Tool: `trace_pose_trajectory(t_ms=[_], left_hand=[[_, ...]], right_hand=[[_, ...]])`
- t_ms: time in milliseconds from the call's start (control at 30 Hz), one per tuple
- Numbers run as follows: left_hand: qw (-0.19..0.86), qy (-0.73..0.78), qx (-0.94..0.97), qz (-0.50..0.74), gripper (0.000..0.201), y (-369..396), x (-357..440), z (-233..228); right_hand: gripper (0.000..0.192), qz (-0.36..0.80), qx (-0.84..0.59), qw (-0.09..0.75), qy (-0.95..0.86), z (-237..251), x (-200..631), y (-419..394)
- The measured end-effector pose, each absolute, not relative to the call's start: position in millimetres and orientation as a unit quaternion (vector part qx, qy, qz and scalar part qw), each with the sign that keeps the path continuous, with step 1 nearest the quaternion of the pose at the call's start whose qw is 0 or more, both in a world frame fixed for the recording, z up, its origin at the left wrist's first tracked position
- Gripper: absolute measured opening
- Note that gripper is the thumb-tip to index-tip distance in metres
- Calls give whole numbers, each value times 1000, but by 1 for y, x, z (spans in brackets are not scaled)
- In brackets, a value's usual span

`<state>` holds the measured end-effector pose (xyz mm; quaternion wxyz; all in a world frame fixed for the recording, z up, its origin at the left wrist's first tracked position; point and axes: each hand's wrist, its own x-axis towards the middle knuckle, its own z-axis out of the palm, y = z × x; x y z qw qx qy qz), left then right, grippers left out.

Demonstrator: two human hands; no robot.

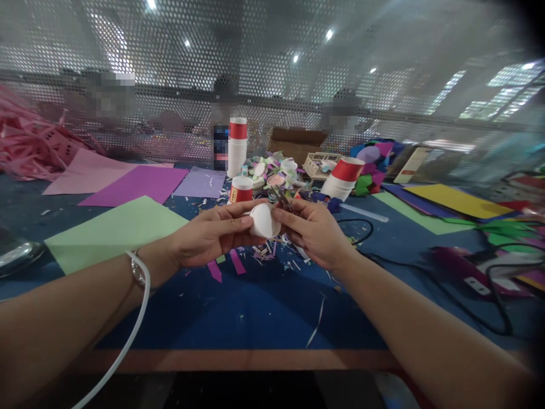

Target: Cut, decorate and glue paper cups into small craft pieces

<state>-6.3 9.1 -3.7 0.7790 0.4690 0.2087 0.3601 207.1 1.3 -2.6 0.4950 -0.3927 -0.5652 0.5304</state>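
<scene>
L hand (213, 236) gripping white paper cup (264, 220); R hand (313, 230) pinching its rim w/ scissors (281, 199) tucked in grip. Advisable: steadying cup over counter (255, 307), cutting slowly.

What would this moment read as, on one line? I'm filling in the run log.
left hand: holds white cup piece | right hand: on cup piece, scissors in grip | below: paper scraps on blue table

Between both hands (264, 230), above the bench (255, 307), sits a paper cup (263, 220). A cup stack (237, 146) stands at twelve o'clock, paper sheets (114, 227) at ten, cables (468, 295) at three.
</scene>
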Motion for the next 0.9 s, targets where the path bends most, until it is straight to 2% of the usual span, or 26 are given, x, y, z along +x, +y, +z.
trace_pose_trajectory(t_ms=[200, 400, 600, 733, 900], left_hand=[[764, 192, 509, 348, 39, 10, -9, -4], [696, 215, 575, 372, 59, 5, -5, -8], [648, 196, 628, 383, 58, 5, -5, -10], [554, 196, 698, 409, 60, 6, -7, -11], [366, 296, 760, 448, 56, 10, -11, -8]], right_hand=[[39, 545, -389, 482, -566, 0, 208, 0], [39, 529, -387, 479, -583, 0, 206, -2], [39, 522, -378, 484, -592, 0, 205, -4], [39, 473, -381, 498, -619, -2, 206, -4], [36, 429, -384, 493, -652, -4, 209, -2]])
